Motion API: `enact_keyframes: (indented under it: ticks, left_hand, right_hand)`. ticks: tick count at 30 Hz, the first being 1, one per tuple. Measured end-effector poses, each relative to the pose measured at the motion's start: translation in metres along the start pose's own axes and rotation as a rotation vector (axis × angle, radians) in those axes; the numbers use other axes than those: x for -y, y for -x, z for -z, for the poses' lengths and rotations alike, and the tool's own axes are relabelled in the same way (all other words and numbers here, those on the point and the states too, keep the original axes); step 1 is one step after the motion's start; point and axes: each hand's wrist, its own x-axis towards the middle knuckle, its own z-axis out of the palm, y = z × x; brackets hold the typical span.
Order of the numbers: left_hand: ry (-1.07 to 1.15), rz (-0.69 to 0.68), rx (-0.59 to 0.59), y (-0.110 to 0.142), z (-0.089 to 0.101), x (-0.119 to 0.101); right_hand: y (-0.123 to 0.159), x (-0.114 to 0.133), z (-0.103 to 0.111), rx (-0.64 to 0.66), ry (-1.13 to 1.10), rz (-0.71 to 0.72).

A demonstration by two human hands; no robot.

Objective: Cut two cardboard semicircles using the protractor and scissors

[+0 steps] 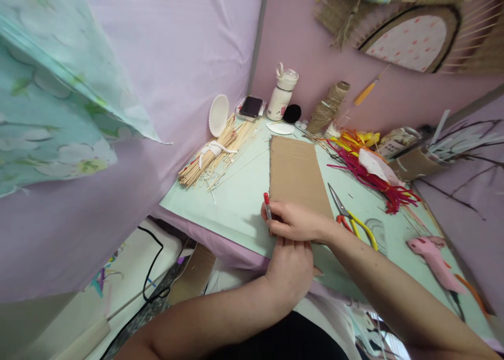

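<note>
My right hand (pixel 295 221) grips a red-ended pen (pixel 267 205) at the left edge of the cardboard (pixel 295 166), flat on the desk (pixel 236 213). Left hand (pixel 290 268): fingers partly hidden, closure unclear. I judge steady pressure prevents slip.

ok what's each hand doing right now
Left hand: at the cardboard's near end, fingers partly hidden, grip unclear
Right hand: closed on the red-tipped pen
</note>
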Motion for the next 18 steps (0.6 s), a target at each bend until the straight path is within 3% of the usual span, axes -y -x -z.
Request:
enact_keyframes:
  ticks: [8,18]
  left_hand:
    - [-0.009,-0.008,-0.014,0.0002,-0.0006,0.0011]
    - [0.022,0.004,0.0,-0.0013,0.0002,0.0012]
  right_hand:
    - [-0.0003,-0.0003,0.0002,-0.001,0.06,0.006]
    - [-0.0003,-0.0048,0.0024,-0.041,-0.07,-0.028]
